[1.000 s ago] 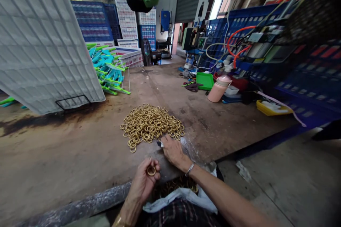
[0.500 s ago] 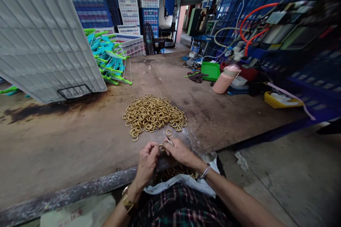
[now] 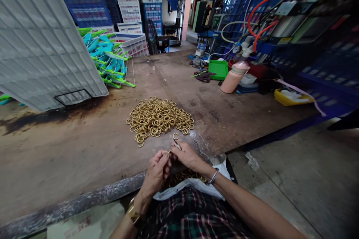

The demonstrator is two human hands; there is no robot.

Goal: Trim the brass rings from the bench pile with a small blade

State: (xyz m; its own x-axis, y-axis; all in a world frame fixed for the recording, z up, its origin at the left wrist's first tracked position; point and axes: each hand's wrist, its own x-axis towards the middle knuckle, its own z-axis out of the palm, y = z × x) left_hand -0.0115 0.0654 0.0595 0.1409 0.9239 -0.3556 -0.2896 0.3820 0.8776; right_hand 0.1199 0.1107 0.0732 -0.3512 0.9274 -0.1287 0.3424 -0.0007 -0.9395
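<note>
A heap of gold-coloured rings (image 3: 158,117) lies on the brown table. One loose ring (image 3: 175,136) sits apart, just beyond my right hand (image 3: 186,157). That hand is closed around a small pointed tool (image 3: 177,145), whose tip sticks out toward the loose ring. My left hand (image 3: 157,170) pinches another ring (image 3: 169,152) at its fingertips, close against the fingers of my right hand. Below both hands, a white bag (image 3: 192,183) with more rings inside lies open at my lap, partly hidden by my hands and wrists.
A grey ribbed panel (image 3: 47,37) leans at the left beside green and turquoise plastic pieces (image 3: 109,58). Toward the right stand a pink bottle (image 3: 234,78), a green tray (image 3: 218,70) and a yellow tray (image 3: 293,98). The table's front edge (image 3: 112,190) runs below my hands.
The whole view has shifted slightly, with the table things a little further left and up. Between my hands the pinched ring has turned and now shows nearly edge-on.
</note>
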